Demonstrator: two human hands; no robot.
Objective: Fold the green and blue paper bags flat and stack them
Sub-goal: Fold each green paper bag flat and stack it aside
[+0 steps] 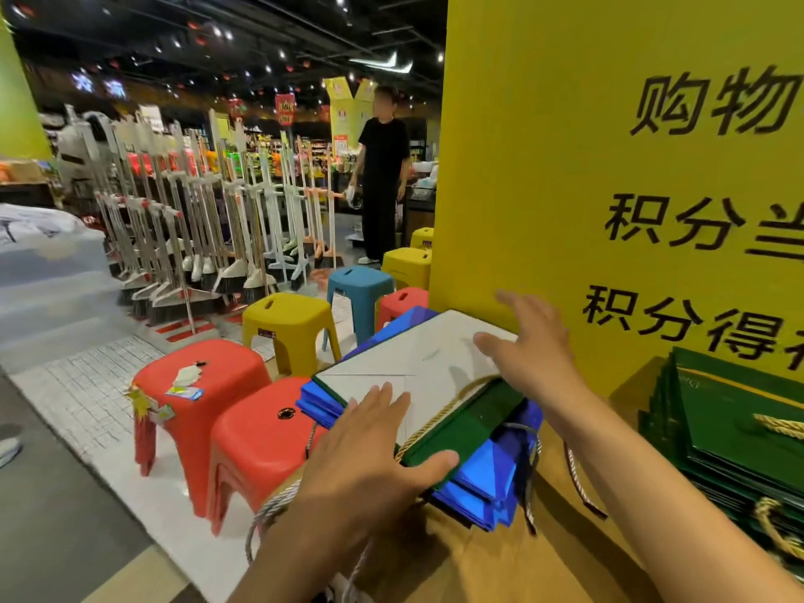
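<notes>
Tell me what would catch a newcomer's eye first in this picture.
The huge yellow sign with black characters fills the right side. At centre, the left hand and right hand spread over a green bag atop blue bags. Bright red stools stand at lower left.

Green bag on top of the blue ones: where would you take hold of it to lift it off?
Probably best: take the green bag by its near edge, beside the gold rope handle, coming from the person's side. It lies flat on the blue bags, so only an edge can be pinched, and the yellow board stands close behind it.
</notes>
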